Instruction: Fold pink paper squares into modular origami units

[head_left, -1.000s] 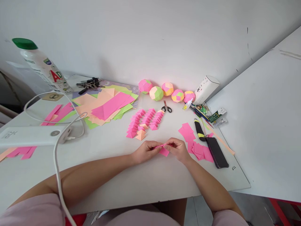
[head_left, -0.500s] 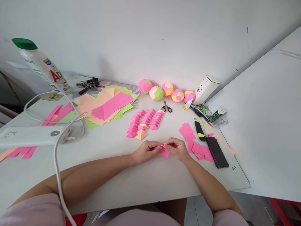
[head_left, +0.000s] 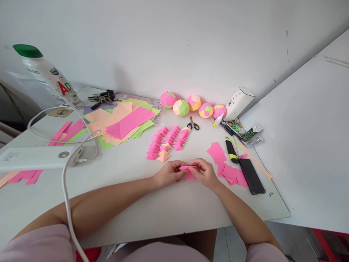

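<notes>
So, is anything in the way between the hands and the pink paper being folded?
Nothing visible. The left hand and right hand both pinch the pink paper directly, over the table. The folded pieces lie behind it and the pink squares to its right, both apart from it.

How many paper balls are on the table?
5, in a row by the wall: leftmost ball, second ball, third ball, fourth ball, fifth ball beside the white box. None looks hidden.
</notes>
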`<state>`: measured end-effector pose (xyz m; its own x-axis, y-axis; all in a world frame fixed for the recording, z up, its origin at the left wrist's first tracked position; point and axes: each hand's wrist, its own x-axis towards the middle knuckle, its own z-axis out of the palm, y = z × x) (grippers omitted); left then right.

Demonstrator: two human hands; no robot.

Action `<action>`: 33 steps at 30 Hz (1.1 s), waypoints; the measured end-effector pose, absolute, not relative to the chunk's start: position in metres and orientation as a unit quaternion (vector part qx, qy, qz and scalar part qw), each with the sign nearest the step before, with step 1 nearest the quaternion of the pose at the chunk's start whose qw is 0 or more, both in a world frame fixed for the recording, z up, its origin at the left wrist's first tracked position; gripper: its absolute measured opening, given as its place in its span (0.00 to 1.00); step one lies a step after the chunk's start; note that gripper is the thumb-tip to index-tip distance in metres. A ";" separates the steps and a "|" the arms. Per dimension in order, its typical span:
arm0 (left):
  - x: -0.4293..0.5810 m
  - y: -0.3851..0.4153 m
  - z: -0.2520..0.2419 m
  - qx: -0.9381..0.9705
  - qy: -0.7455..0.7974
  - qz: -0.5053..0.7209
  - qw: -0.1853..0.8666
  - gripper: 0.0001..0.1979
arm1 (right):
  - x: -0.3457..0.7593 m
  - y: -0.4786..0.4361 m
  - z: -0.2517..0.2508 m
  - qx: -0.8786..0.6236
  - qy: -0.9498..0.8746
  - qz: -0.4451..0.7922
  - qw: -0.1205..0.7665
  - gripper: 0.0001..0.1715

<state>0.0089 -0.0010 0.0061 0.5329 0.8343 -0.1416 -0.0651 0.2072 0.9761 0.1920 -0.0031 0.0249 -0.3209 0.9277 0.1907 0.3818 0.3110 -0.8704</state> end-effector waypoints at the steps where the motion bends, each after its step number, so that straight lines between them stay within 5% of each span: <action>1: 0.009 -0.001 0.006 0.540 0.358 0.325 0.689 0.17 | 0.192 -0.003 0.024 -0.447 -0.731 0.370 0.360 0.09; 33: 0.008 -0.001 0.005 0.529 0.389 0.358 0.664 0.15 | 0.196 -0.002 0.029 -0.467 -0.617 0.550 0.316 0.13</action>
<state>0.0084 -0.0009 0.0051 0.4409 0.8870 -0.1371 -0.0637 0.1833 0.9810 0.1955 -0.0021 0.0287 -0.3651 0.9227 -0.1239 0.2281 -0.0403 -0.9728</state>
